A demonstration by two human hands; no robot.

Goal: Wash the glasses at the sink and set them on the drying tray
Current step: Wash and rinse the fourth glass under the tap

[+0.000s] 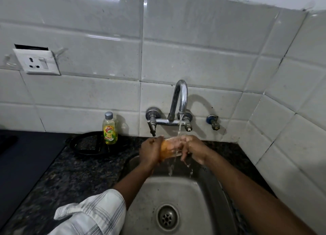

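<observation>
The left hand [151, 151] wraps its fingers tight around the base end of a clear drinking glass [170, 149], held tilted on its side over the back edge of the steel sink [208, 190]. The right hand [193, 149] curls around the glass's open end, fingers apparently inside. Water [180, 129] from the chrome tap [179, 100] falls onto the glass. A yellow dish-soap bottle [109, 129] stands at the back edge of the granite worktop [74, 173], just left of the sink.
</observation>
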